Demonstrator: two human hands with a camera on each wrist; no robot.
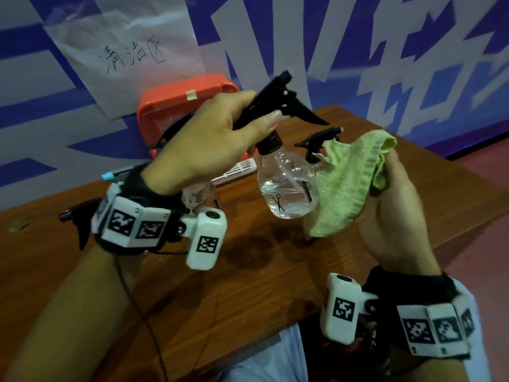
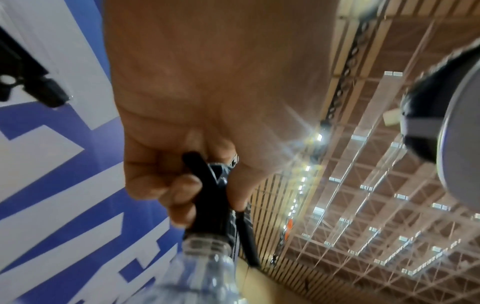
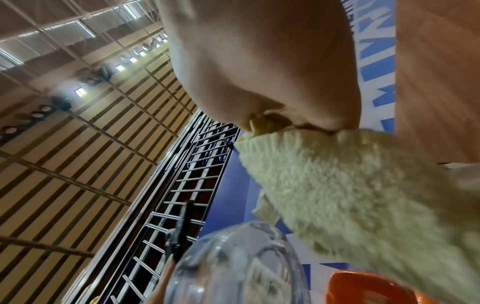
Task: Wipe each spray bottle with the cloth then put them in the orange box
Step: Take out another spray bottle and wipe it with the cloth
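My left hand [image 1: 242, 114] grips the black trigger head [image 2: 207, 195] of a clear spray bottle [image 1: 286, 188] and holds it in the air, tilted, with a little water inside. My right hand [image 1: 385, 177] holds a green cloth [image 1: 349, 183] against the bottle's right side. In the right wrist view the cloth [image 3: 350, 195] hangs beside the bottle [image 3: 233, 263]. A second spray bottle [image 1: 316, 144] stands on the table behind the cloth. A third bottle [image 1: 198, 194] sits behind my left wrist. The orange box [image 1: 187, 106] stands at the back against the wall.
The brown wooden table [image 1: 248, 285] runs toward me, its right edge angled back toward the wall. A white slotted piece [image 1: 239, 169] lies in front of the box. A sheet of paper with handwriting [image 1: 129, 53] hangs on the blue and white wall.
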